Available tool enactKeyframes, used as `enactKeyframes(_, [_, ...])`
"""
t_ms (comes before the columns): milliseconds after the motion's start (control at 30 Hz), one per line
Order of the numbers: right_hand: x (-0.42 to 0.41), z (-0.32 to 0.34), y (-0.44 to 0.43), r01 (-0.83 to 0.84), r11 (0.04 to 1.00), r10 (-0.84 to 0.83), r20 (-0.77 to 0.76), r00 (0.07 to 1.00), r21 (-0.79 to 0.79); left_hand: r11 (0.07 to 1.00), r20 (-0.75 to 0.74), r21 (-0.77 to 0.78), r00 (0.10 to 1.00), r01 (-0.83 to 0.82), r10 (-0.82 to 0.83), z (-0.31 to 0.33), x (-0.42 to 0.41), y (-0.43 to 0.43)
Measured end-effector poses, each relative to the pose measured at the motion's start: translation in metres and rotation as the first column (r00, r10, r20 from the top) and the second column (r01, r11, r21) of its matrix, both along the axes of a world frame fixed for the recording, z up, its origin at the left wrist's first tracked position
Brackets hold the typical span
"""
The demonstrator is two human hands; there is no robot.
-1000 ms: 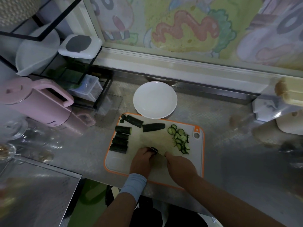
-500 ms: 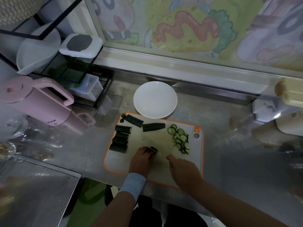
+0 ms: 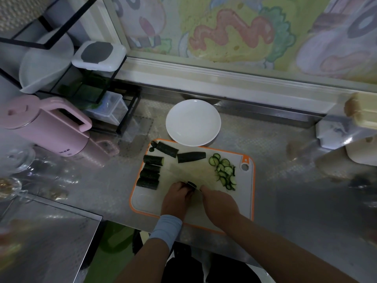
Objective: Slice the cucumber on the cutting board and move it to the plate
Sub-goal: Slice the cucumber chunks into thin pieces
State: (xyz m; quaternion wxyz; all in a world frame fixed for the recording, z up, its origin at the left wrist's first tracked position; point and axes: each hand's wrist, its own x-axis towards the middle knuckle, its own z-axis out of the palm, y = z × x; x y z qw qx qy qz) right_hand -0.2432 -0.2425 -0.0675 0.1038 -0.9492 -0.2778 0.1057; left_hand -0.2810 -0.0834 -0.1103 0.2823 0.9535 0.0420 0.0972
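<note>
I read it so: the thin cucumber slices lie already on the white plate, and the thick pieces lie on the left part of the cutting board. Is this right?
Not quite. The head view shows the thin cucumber slices on the right part of the cutting board, not on the white plate. The thick pieces do lie on its left part.

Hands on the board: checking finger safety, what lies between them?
In the head view, a small dark cucumber piece lies between the left hand, which holds it, and the right hand.
</note>
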Motion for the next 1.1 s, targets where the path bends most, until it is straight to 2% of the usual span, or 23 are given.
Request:
enactKeyframes(167, [-0.015,0.009,-0.017,0.008,0.999,-0.003,-0.106,0.994,0.039,1.000,-0.009,-0.003,1.000,-0.003,0.003,0.001,-0.001,0.000])
enactKeyframes(433, [-0.022,0.012,-0.031,0.023,0.999,-0.017,-0.119,0.993,0.047,1.000,0.008,0.023,1.000,-0.005,0.005,-0.001,-0.001,0.001])
enactKeyframes(600, [-0.017,0.011,-0.022,0.023,1.000,-0.023,-0.049,0.999,0.016,1.000,-0.024,-0.001,1.000,-0.012,0.011,0.001,0.000,0.001])
enactKeyframes(700, [-0.012,0.003,-0.010,0.006,1.000,-0.005,-0.059,0.998,0.020,1.000,-0.049,-0.030,0.999,-0.004,0.002,0.001,-0.001,0.001])
enactKeyframes(900, [-0.003,-0.001,0.005,-0.031,0.999,0.030,0.047,0.998,0.017,1.000,-0.038,-0.015,0.999,0.000,-0.001,0.006,0.000,0.000])
enactKeyframes(1100, [-0.018,0.012,-0.012,0.021,1.000,-0.021,-0.009,1.000,-0.011,1.000,0.004,-0.009,1.000,-0.021,0.021,0.001,0.000,0.001])
